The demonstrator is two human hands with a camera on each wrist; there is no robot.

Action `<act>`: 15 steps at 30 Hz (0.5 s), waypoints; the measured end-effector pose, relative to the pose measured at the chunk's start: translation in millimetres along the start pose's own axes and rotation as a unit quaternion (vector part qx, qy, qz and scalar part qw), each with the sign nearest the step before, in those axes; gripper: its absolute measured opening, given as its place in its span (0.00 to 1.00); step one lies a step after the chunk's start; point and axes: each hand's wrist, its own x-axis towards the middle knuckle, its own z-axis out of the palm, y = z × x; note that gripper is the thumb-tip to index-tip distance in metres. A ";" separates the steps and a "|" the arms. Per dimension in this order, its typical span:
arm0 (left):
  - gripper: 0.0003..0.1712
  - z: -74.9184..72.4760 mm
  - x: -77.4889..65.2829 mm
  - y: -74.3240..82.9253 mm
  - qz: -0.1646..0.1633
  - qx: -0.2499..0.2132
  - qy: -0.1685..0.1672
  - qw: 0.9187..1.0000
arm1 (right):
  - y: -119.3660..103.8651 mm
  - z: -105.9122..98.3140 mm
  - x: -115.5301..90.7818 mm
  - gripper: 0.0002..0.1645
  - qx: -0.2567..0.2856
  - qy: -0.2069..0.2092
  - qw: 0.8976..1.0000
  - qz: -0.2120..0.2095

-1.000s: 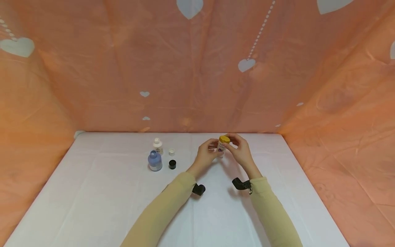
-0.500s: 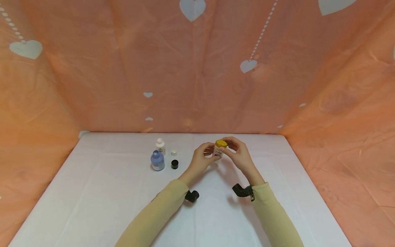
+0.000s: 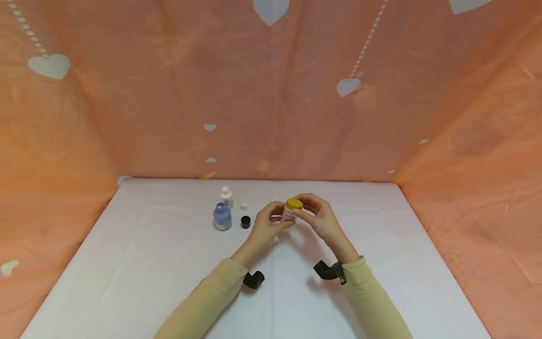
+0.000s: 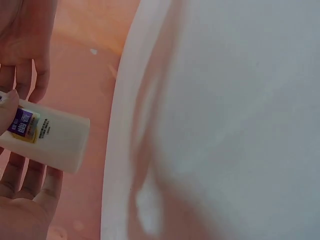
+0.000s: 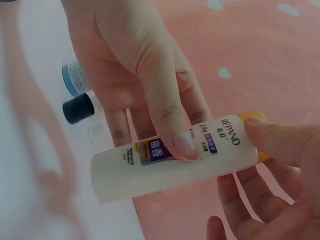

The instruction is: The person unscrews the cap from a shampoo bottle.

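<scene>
A white bottle (image 3: 289, 215) with a yellow cap (image 3: 294, 203) is held above the table between both hands. In the right wrist view its label (image 5: 155, 150) carries purple panels and printed text. My left hand (image 3: 264, 225) grips the bottle's body, thumb across the front. At the capped end, my right hand (image 3: 323, 220) pinches the yellow cap, its thumb (image 5: 270, 137) on the near side. The cap sits on the bottle, which leans, and its bare base end shows in the left wrist view. Some of the right fingers are hidden behind the bottle in the head view.
Left of the hands stand a blue bottle (image 3: 222, 218) and a small white bottle (image 3: 227, 197), both uncapped. A white cap (image 3: 244, 206) and a black cap (image 3: 245, 222) lie beside them. White cloth covers the table (image 3: 139, 263); an orange curtain (image 3: 271, 103) surrounds it.
Both hands have drawn the bottle nearer and slightly left. Its capped top has tilted toward the camera. The grip of both hands looks much the same; the bottles on the table stay put.
</scene>
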 end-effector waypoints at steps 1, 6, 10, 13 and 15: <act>0.20 -0.4 -1.2 1.7 0.005 -0.001 0.000 1.000 | -0.6 1.1 -0.2 0.18 0.004 -0.002 1.000 -0.001; 0.19 -6.0 -10.7 24.1 0.014 -0.020 -0.001 1.000 | 2.2 5.2 -0.2 0.18 0.028 -0.010 1.000 0.002; 0.19 -11.5 -16.9 31.2 0.012 -0.022 -0.008 1.000 | 16.2 7.5 1.9 0.18 0.043 -0.013 0.999 0.010; 0.19 -13.4 -18.4 21.2 0.000 -0.011 -0.002 1.000 | 25.4 10.2 2.8 0.19 0.059 -0.017 0.998 0.013; 0.19 -14.4 -19.4 13.7 -0.004 -0.004 0.005 1.000 | 27.3 12.4 2.5 0.20 0.072 -0.020 0.997 0.011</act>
